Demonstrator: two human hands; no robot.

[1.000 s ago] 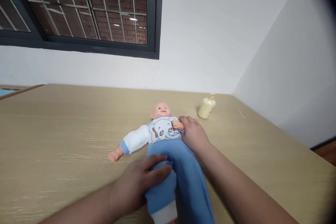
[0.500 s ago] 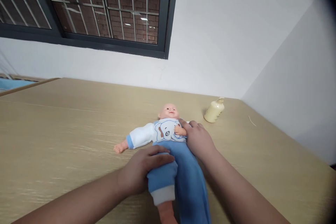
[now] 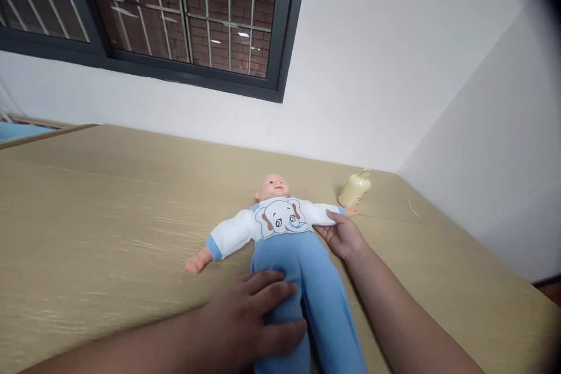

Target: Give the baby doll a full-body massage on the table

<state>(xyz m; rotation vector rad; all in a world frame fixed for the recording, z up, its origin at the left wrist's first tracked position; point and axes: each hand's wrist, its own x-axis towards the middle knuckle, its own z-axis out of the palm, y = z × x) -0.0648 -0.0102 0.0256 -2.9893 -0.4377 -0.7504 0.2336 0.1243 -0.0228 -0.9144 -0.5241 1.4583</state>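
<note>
A baby doll lies on its back on the table, its arms spread out to both sides. It wears a white top with an elephant face and blue trousers. My left hand rests over the trouser leg on the left, its fingers apart and touching the cloth. On the other side, my right hand holds the doll's sleeved arm, thumb on top and fingers underneath. The doll's feet are out of view.
A cream-coloured bottle stands slightly tilted just beyond the doll's hand on the right. A thin pale strip lies farther right on the wooden table. Behind are a white wall and a barred window.
The doll's right-side arm went from bent across the chest to stretched outward, with my right hand now on it. The raised leg has straightened down under my left hand, which moved nearer.
</note>
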